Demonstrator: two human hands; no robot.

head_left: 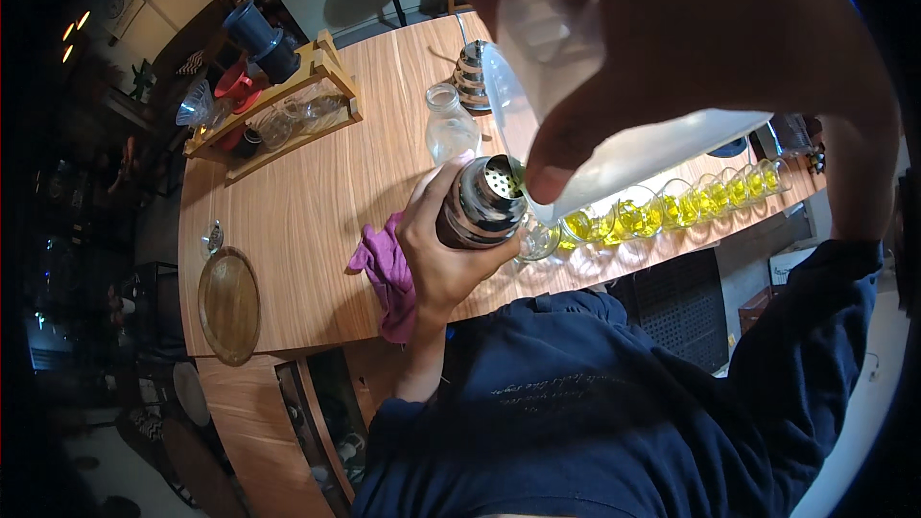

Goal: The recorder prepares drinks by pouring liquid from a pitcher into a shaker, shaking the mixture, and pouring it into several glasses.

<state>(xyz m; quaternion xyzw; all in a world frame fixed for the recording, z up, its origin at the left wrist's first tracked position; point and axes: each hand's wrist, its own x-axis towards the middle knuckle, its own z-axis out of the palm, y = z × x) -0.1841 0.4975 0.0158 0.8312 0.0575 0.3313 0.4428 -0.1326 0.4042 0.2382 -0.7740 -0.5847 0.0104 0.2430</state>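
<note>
My left hand (443, 254) is wrapped round a steel cocktail shaker (470, 219), which has its perforated strainer top showing. My right hand (691, 34), large and close to the camera, grips a translucent white plastic pitcher (652, 152) that is tilted on its side. One edge of the pitcher is right beside the shaker's strainer; whether liquid passes between them I cannot tell. Just below the shaker stands a clear glass (539, 242), partly hidden. A purple cloth (386, 273) lies crumpled on the table next to my left wrist.
Several small glasses with yellow-green contents (638, 216) run in a row along the table's near right edge. Behind the shaker are a glass bottle (451, 125) and a coiled metal object (472, 77). A wooden rack (331, 77) with coffee drippers and an oval wooden tray (229, 307) are at left.
</note>
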